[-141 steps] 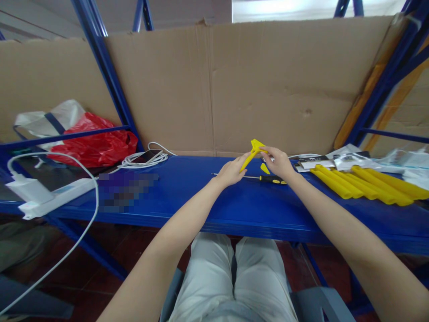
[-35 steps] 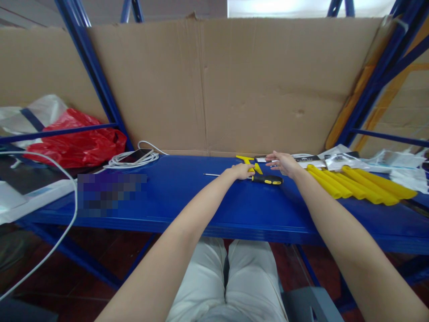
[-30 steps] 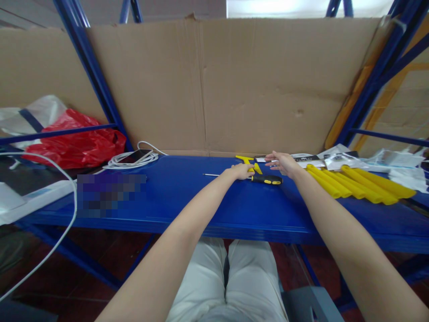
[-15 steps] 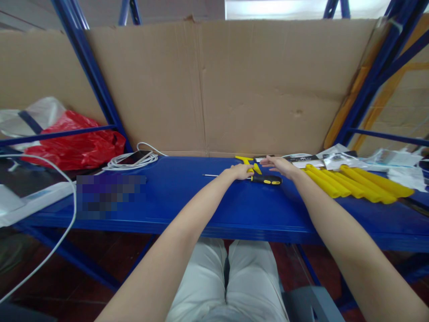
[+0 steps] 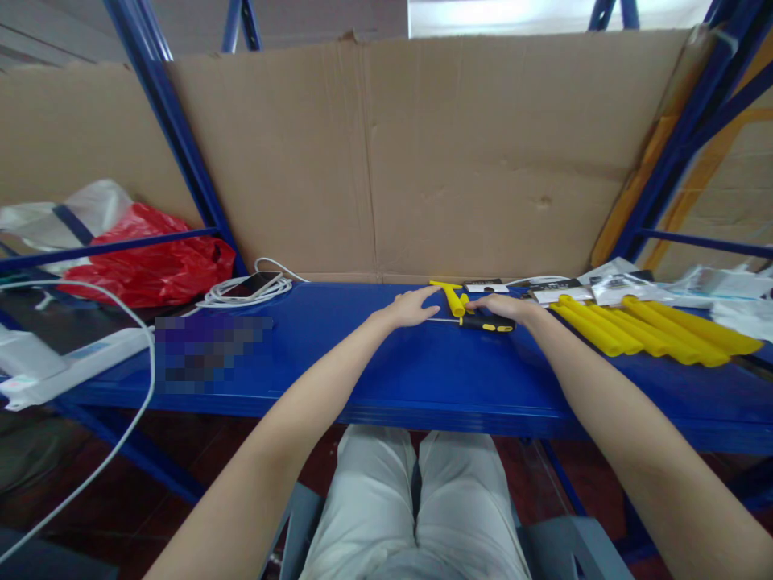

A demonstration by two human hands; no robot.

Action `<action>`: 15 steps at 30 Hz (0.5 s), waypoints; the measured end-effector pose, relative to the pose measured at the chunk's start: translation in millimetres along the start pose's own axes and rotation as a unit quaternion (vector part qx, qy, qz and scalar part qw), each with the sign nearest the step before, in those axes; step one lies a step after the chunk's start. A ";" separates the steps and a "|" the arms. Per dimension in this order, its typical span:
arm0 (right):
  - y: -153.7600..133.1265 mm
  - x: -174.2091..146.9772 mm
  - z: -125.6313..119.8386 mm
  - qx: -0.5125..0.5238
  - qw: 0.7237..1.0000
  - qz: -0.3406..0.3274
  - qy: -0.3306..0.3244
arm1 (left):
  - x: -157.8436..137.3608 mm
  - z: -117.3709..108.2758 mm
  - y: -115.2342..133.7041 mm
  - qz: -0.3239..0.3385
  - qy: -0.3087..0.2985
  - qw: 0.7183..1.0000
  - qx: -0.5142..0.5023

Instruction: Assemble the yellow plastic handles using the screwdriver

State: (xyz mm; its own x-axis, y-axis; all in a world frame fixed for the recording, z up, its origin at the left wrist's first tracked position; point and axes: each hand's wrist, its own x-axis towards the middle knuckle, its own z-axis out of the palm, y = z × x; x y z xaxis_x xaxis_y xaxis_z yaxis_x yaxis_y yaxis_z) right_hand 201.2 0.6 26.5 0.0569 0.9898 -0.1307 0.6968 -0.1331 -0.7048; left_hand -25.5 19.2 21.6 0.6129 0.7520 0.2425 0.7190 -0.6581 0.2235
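A yellow T-shaped piece lies on the blue shelf top, with a smaller yellow piece against its right side. My left hand is just left of the T-shaped piece, thumb and fingers spread, holding nothing. On the other side my right hand has its fingertips closed at the smaller yellow piece; the exact grip is partly hidden. Below that hand lies a screwdriver with a black and yellow handle, its shaft pointing left and passing in front of my left thumb.
Several yellow tubes lie in a row on the right, with packets behind them. A cardboard sheet stands along the back. At left are a coiled white cable, a red plastic bag and a white power strip.
My left hand has let go of the yellow pieces and moved left, fingers spreading. My right hand has lowered and its fingertips have come to the smaller yellow piece. The view has shifted slightly.
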 end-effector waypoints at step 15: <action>14.9 -5.1 -46.5 -0.119 0.963 -0.099 0.221 | -10.0 9.0 -13.0 0.006 0.125 0.991 -0.036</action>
State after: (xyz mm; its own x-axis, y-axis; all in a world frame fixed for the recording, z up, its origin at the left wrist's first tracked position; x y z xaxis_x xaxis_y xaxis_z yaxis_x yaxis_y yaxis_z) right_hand 244.5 -4.0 49.1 0.1674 0.9266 0.3366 0.8660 0.0250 -0.4995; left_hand -38.1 20.6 7.7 0.5146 0.7170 0.4703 0.6809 -0.6750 0.2841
